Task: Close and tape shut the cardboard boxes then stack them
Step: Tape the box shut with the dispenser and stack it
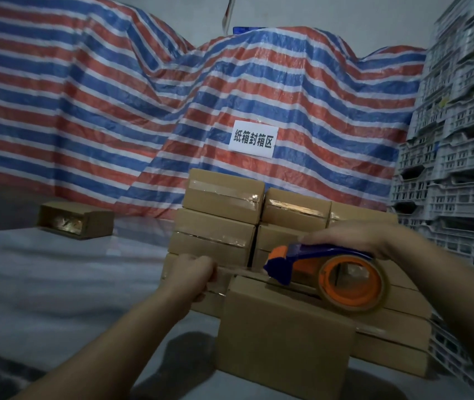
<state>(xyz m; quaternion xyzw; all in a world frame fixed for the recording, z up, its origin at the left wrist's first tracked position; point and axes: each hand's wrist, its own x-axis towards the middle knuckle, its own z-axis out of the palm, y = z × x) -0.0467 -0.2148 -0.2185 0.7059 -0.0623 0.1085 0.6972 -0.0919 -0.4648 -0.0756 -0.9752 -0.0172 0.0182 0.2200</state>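
Here you were mid-taping: the nearest cardboard box [285, 336] stood closed on the desk [57, 284], just in front of the stack of taped boxes [218, 223]. Your left hand [192, 274] pinched the free end of the clear tape [238, 271] at the box's left edge, while your right hand [354, 235] gripped the tape dispenser [325, 272] over the box top. Next, I judged, the strip needed pressing down along the seam, then cutting. Farther off, one open box [75, 219] lay apart on the desk before the striped tarpaulin [114, 96].
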